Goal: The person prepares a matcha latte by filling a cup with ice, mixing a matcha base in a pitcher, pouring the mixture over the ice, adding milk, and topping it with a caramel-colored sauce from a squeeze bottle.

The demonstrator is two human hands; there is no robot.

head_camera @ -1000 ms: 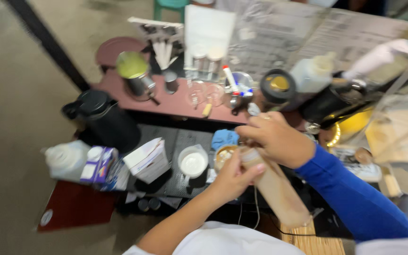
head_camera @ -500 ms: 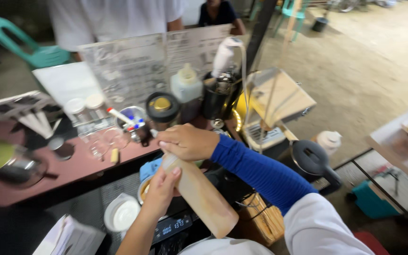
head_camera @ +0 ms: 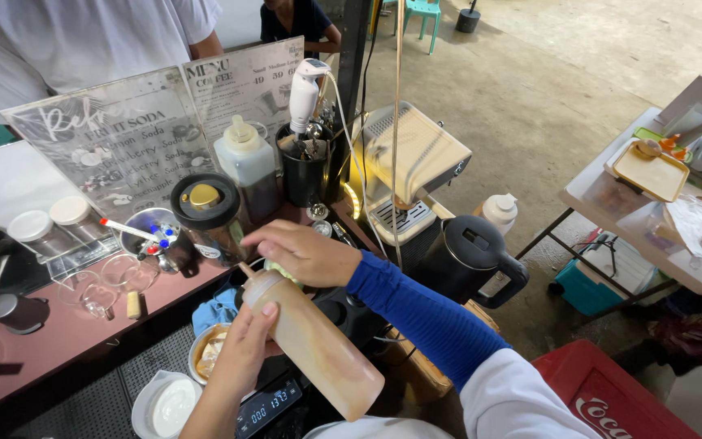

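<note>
In the head view, the right hand point(head_camera: 306, 254) is covering whatever sits beneath it near the digital scale point(head_camera: 268, 404), so the cup or vessel there is hidden. The tip of the squeeze bottle point(head_camera: 310, 341) is also disappearing under that hand. The left hand point(head_camera: 245, 348) is wrapping its grip around the bottle's upper part, thumb on top, holding it tilted with the nozzle pointing up-left. The right hand's grip is curling loosely over the nozzle end; what it is pinching is unclear. The bottle is hanging over the worktop point(head_camera: 58, 341), just above the scale.
</note>
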